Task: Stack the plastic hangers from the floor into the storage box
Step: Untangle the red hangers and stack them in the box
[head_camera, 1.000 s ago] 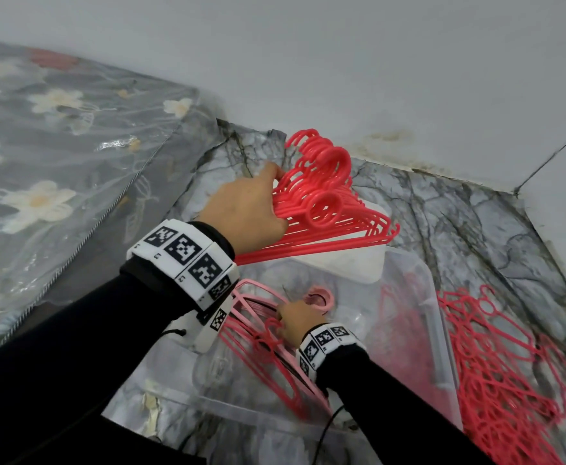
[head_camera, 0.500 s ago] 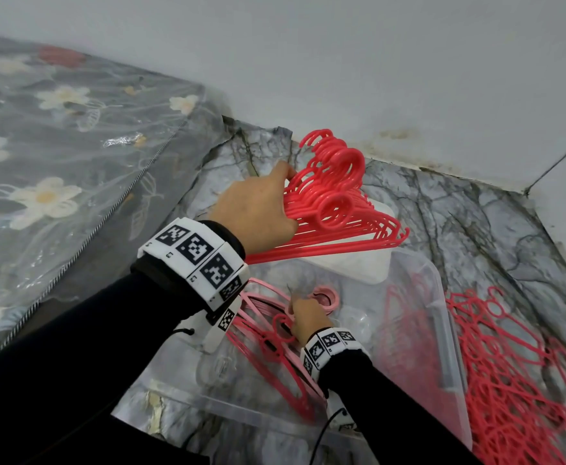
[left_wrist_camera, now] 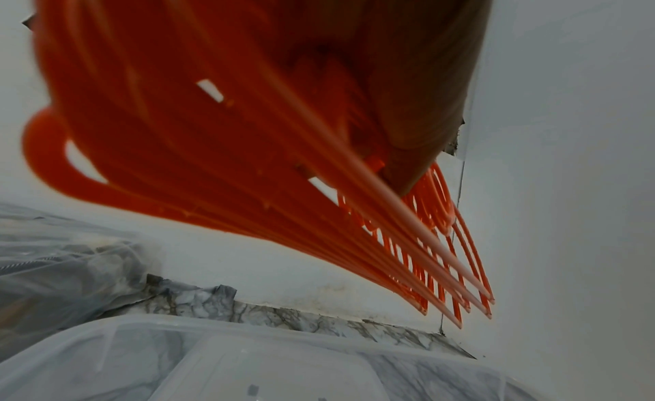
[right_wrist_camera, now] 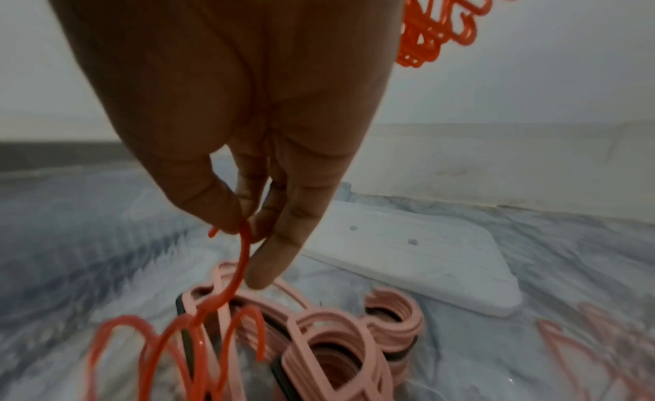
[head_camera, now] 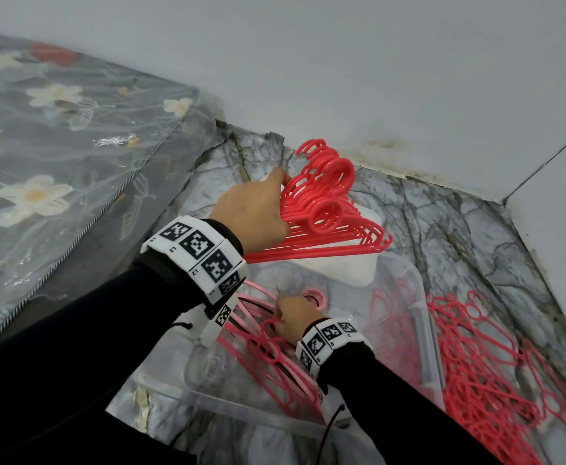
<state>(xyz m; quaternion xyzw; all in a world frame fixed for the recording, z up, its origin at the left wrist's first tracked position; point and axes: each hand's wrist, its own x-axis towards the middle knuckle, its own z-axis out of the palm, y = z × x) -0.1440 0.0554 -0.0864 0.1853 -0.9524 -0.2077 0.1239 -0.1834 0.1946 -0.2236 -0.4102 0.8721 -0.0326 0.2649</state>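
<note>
Our left hand [head_camera: 255, 213] grips a hanger bundle [head_camera: 328, 216] over the box [head_camera: 422, 330]; right hand [head_camera: 295, 322] pinches one hanger [right_wrist_camera: 241, 256]. Risk: hooks snag, bundle slips.

Left arm — black sleeve, white marker-printed wristband [head_camera: 194, 253], extended forward and raised above the right. Left hand [head_camera: 253, 214]: back of hand toward the head camera, fingers curled in a full grip round a bundle of red hangers [head_camera: 325, 213]; thumb tip uppermost.

Right arm — black sleeve, matching wristband [head_camera: 328, 340], reaching forward at a lower level. Right hand [head_camera: 295, 318]: palm turned down, thumb and fingertips [right_wrist_camera: 230, 211] pinching the thin hook of a single red hanger [right_wrist_camera: 241, 264]; index finger extended straight downward alongside it.
</note>
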